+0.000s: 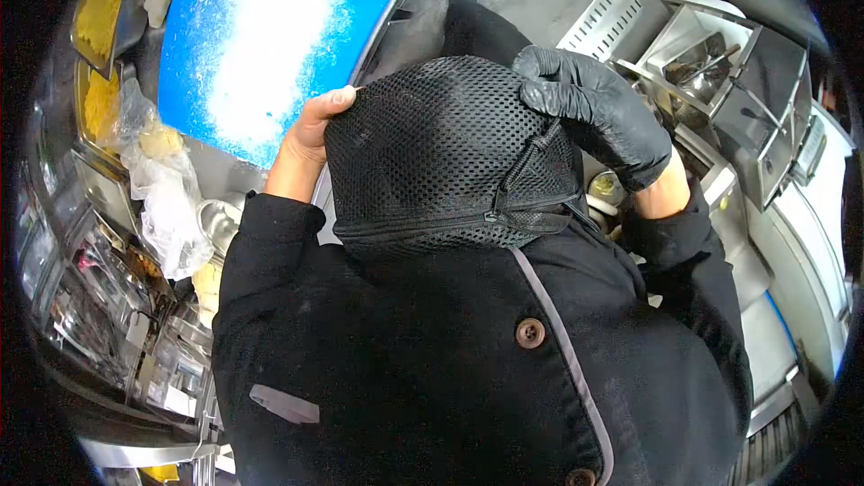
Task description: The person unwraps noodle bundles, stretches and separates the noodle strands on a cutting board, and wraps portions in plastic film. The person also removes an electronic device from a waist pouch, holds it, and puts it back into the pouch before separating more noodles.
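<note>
Up against the chest sat the black mesh (423, 144), its upper right edge pinched by the gloved right hand (589, 108), while the bare left hand (315, 130) met the left edge, fingers hidden, grip impossible to tell; over left, a tray (129, 27) held yellow stuff (101, 9), and rightward a steel bin (740, 31) held a utensil (711, 66)

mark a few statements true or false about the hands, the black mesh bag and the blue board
1. The right hand wears a black glove. True.
2. The left hand is gloved too. False: the left hand is bare.
3. Both hands touch the black mesh bag. True.
4. The blue board is spotless. False: white powder is spread over the blue board.
5. A brown button shows on the dark jacket. True.
</note>
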The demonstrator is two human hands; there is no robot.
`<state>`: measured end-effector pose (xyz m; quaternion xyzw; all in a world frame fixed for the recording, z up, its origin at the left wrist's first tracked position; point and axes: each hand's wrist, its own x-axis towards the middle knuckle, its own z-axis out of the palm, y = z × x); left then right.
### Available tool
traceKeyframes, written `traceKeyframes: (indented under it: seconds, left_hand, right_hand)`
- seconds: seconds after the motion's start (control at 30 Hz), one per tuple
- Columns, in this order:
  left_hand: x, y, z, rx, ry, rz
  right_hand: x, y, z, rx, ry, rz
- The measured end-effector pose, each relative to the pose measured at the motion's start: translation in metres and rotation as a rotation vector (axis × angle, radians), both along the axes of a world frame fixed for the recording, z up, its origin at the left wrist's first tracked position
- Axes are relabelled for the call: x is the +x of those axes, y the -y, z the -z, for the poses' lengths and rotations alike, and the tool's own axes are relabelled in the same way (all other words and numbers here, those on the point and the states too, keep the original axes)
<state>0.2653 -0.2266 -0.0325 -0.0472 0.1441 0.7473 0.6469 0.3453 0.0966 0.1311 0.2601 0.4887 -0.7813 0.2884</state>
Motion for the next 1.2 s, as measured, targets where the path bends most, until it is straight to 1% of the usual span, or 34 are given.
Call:
traceKeyframes:
  seconds: [0.1,0.13,0.23,0.33,0.43,0.53,0.63,0.67,0.73,0.8,0.83,0.9,0.93,1.0,1.03,1.1,1.13,1.2]
  left_hand:
    - [0.002,-0.011,-0.027,-0.255,0.046,-0.082]
    - [0.002,-0.008,-0.022,-0.252,0.044,-0.084]
    - [0.001,0.002,-0.001,-0.099,-0.006,-0.023]
    - [-0.002,0.007,0.012,-0.052,-0.007,-0.009]
    - [-0.004,0.004,0.009,-0.025,0.000,-0.012]
    - [-0.003,-0.002,-0.003,-0.022,0.019,-0.037]
    - [-0.002,-0.021,-0.030,-0.298,0.104,-0.099]
    - [-0.003,-0.027,-0.032,-0.296,0.105,-0.104]
    - [-0.008,-0.042,-0.030,-0.381,0.122,-0.043]
    - [-0.010,-0.056,-0.031,-0.409,0.125,-0.009]
    - [-0.010,-0.062,-0.032,-0.503,-0.030,0.051]
    - [-0.011,-0.070,-0.034,-0.686,-0.347,0.171]
    - [-0.012,-0.071,-0.035,-0.680,-0.351,0.173]
    - [-0.013,-0.069,-0.034,-0.712,-0.821,0.199]
    - [-0.013,-0.067,-0.035,-0.721,-1.056,0.211]
    - [-0.010,-0.066,-0.045,-0.757,-1.106,0.196]
    - [-0.007,-0.065,-0.052,-0.795,-1.150,0.175]
    - [-0.003,-0.063,-0.067,-0.834,-1.193,0.155]
  right_hand:
    - [0.001,0.000,0.004,-0.006,0.005,-0.006]
    - [0.002,-0.001,0.005,-0.008,0.005,-0.008]
    - [0.002,-0.001,0.009,0.007,-0.033,-0.027]
    - [0.002,0.000,0.010,0.030,-0.104,-0.061]
    - [0.001,0.000,0.007,0.059,-0.033,-0.064]
    - [0.002,0.000,0.014,0.030,-0.038,-0.056]
    - [0.003,-0.004,0.026,0.038,-0.039,-0.082]
    - [0.003,-0.007,0.031,0.064,-0.036,-0.107]
    - [0.006,-0.014,0.039,0.099,-0.031,-0.132]
    - [0.011,-0.024,0.047,0.212,0.095,-0.160]
    - [0.012,-0.027,0.052,0.270,0.157,-0.171]
    - [0.018,-0.031,0.067,0.282,0.133,-0.201]
    - [0.022,-0.033,0.074,0.282,0.113,-0.236]
    - [0.028,-0.034,0.083,0.280,0.091,-0.266]
    - [0.031,-0.033,0.086,0.384,0.033,-0.325]
    - [0.034,-0.032,0.088,0.597,-0.084,-0.441]
    - [0.034,-0.030,0.085,0.596,-0.086,-0.438]
    - [0.032,-0.024,0.073,0.657,-0.264,-0.372]
